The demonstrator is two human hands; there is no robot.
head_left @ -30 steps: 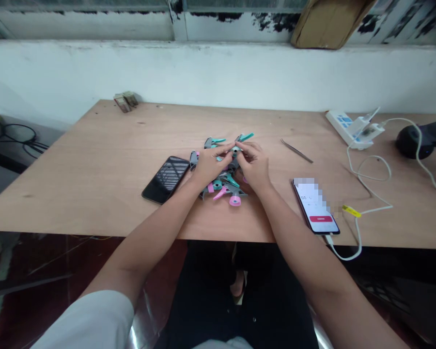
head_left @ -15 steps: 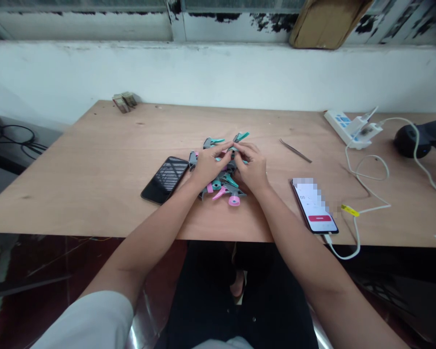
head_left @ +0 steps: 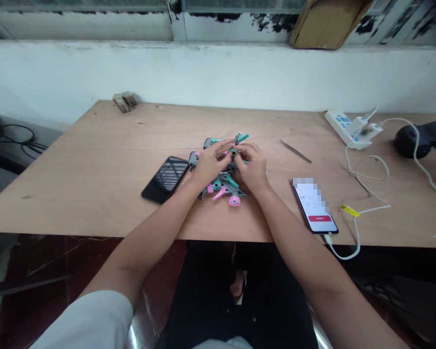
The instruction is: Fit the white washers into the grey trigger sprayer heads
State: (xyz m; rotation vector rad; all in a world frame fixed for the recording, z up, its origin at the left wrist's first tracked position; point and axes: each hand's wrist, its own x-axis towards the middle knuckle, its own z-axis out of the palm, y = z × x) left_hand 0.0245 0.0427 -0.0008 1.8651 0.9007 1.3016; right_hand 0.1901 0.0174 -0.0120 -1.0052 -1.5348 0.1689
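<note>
A heap of small grey clips with teal and pink tips (head_left: pixel 225 188) lies in the middle of the wooden table (head_left: pixel 105 160). My left hand (head_left: pixel 210 164) and my right hand (head_left: pixel 253 166) rest on top of the heap with fingertips meeting. Both pinch one small grey piece (head_left: pixel 233 154) between them. More clips poke out beyond the fingers, with a teal tip (head_left: pixel 242 138) at the far side. Palms hide the clips underneath.
A dark phone (head_left: pixel 165 179) lies left of the heap and a lit phone (head_left: pixel 315 205) on a white cable right of it. Tweezers (head_left: pixel 295 150), a white power strip (head_left: pixel 350 129) and a black device (head_left: pixel 421 137) sit at the right. A small folded item (head_left: pixel 124 101) is far left.
Both hands have shifted a little nearer to me and closed tighter over the heap; the pinched piece turned slightly between the fingertips.
</note>
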